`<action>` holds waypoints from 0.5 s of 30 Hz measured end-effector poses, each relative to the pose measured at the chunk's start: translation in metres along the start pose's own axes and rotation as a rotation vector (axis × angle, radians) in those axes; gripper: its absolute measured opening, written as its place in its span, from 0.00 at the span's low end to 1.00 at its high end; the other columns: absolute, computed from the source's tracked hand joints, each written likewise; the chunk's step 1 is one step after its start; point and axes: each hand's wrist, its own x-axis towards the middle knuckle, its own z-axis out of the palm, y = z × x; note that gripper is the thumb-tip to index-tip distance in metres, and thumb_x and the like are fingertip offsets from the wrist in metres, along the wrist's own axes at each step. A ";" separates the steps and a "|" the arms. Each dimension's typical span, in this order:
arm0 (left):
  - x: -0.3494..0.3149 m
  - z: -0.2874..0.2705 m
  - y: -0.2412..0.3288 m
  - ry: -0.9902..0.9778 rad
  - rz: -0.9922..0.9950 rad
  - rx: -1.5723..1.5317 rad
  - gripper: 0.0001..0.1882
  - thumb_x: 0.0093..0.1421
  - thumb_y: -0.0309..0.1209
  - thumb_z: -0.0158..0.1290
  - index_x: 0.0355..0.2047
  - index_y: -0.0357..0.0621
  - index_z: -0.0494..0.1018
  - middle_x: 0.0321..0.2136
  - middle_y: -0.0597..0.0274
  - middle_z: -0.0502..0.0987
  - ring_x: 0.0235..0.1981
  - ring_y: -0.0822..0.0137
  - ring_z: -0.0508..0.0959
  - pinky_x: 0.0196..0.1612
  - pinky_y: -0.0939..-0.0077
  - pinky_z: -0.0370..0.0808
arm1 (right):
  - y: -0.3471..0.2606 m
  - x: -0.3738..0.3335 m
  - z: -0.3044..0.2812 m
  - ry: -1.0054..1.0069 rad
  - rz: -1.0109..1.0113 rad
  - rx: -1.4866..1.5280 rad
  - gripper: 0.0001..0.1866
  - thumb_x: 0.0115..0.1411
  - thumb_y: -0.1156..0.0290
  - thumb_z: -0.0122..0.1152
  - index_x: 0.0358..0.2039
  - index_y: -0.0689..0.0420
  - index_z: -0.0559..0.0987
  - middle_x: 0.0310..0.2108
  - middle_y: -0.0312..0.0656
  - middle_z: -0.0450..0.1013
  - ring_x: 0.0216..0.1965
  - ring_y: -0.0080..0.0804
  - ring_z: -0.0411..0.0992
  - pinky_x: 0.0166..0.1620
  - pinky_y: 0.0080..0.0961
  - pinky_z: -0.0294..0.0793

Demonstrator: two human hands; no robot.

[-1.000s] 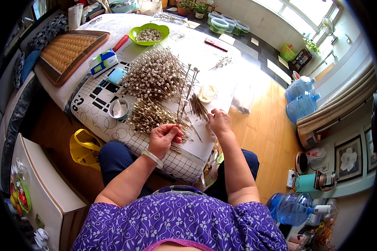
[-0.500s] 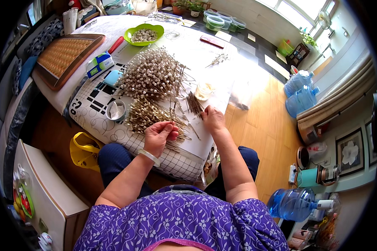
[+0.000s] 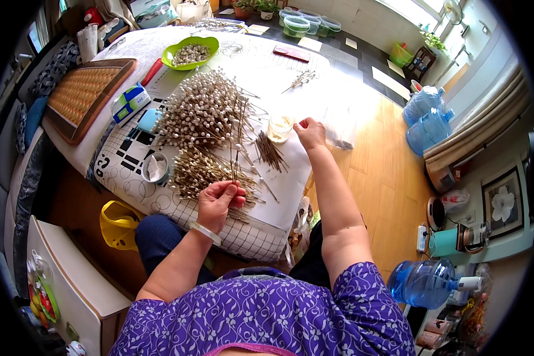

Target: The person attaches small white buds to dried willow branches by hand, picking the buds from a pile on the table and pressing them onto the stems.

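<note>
My left hand [image 3: 219, 203] pinches thin brown twig stems [image 3: 235, 163], which stand upright from my fingertips. Beside the glass jar [image 3: 279, 128] of pale cream stuff is my right hand [image 3: 310, 134], its thumb and fingertips pressed together; anything between them is too small to make out. Near the jar lies a small pile of short brown sticks [image 3: 270, 152]. Behind my left hand spreads a big heap of stems with white berry-like tips [image 3: 199, 110]. A smaller bundle of stems with cream tips [image 3: 196, 172] lies closer, partly behind that hand.
A round tub with white contents [image 3: 155, 168] stands left of the bundles. Farther back are a green bowl of white beads [image 3: 191, 53], a tissue pack [image 3: 130, 104], a dark red case [image 3: 291, 54] and a loose sprig [image 3: 299, 80]. A yellow bag [image 3: 120, 224] sits below the table.
My right hand has left the pile of brown sticks and moved farther out, to the right side of the jar. My left hand still holds the stems upright. The whole view has shifted slightly.
</note>
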 end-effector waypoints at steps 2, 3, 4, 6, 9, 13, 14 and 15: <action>0.001 0.001 0.002 0.006 0.005 0.009 0.07 0.58 0.29 0.50 0.34 0.38 0.72 0.26 0.58 0.77 0.22 0.72 0.76 0.25 0.81 0.76 | 0.002 0.005 0.003 -0.028 0.021 0.029 0.14 0.43 0.63 0.63 0.25 0.61 0.77 0.21 0.45 0.74 0.25 0.35 0.72 0.33 0.28 0.71; 0.002 0.002 0.003 0.000 0.007 -0.001 0.07 0.58 0.29 0.50 0.34 0.38 0.72 0.26 0.58 0.77 0.22 0.73 0.76 0.25 0.82 0.75 | 0.006 0.009 0.002 -0.022 0.028 0.031 0.14 0.42 0.63 0.63 0.25 0.61 0.77 0.22 0.45 0.74 0.25 0.34 0.72 0.33 0.27 0.71; 0.002 0.004 0.004 -0.008 0.009 -0.011 0.07 0.58 0.29 0.49 0.34 0.38 0.72 0.26 0.58 0.77 0.22 0.73 0.76 0.25 0.82 0.75 | 0.011 0.011 0.001 -0.013 0.037 0.030 0.14 0.42 0.64 0.64 0.26 0.61 0.77 0.22 0.44 0.74 0.25 0.33 0.72 0.32 0.27 0.71; -0.001 0.001 0.001 -0.002 0.009 -0.008 0.07 0.58 0.29 0.49 0.34 0.37 0.72 0.26 0.58 0.77 0.22 0.73 0.76 0.25 0.82 0.75 | 0.013 0.005 -0.004 0.002 0.048 0.039 0.13 0.43 0.66 0.64 0.28 0.62 0.77 0.23 0.42 0.74 0.24 0.28 0.71 0.31 0.23 0.71; 0.000 -0.002 0.003 0.003 0.021 -0.012 0.08 0.58 0.28 0.49 0.34 0.37 0.72 0.26 0.58 0.77 0.21 0.74 0.76 0.25 0.82 0.75 | 0.002 -0.009 -0.022 -0.043 0.025 0.416 0.08 0.50 0.73 0.60 0.30 0.63 0.77 0.23 0.37 0.74 0.23 0.18 0.69 0.29 0.15 0.69; -0.002 0.000 0.005 -0.008 0.025 -0.043 0.07 0.58 0.28 0.49 0.34 0.37 0.72 0.25 0.59 0.77 0.21 0.74 0.76 0.25 0.82 0.75 | -0.012 -0.027 -0.050 -0.040 -0.092 0.561 0.05 0.51 0.75 0.57 0.28 0.62 0.77 0.18 0.37 0.71 0.19 0.18 0.65 0.26 0.15 0.66; -0.002 -0.001 0.004 -0.004 0.016 -0.050 0.07 0.58 0.28 0.49 0.34 0.37 0.73 0.25 0.59 0.77 0.21 0.74 0.76 0.25 0.83 0.75 | -0.016 -0.033 -0.057 -0.041 -0.099 0.557 0.05 0.51 0.75 0.57 0.28 0.62 0.77 0.18 0.37 0.71 0.19 0.18 0.65 0.26 0.15 0.66; -0.002 0.000 0.003 -0.006 0.019 -0.048 0.07 0.58 0.28 0.49 0.34 0.37 0.73 0.25 0.60 0.77 0.22 0.74 0.76 0.25 0.83 0.75 | -0.023 -0.039 -0.067 -0.052 -0.132 0.466 0.04 0.51 0.75 0.58 0.27 0.61 0.77 0.18 0.38 0.72 0.19 0.18 0.66 0.26 0.16 0.67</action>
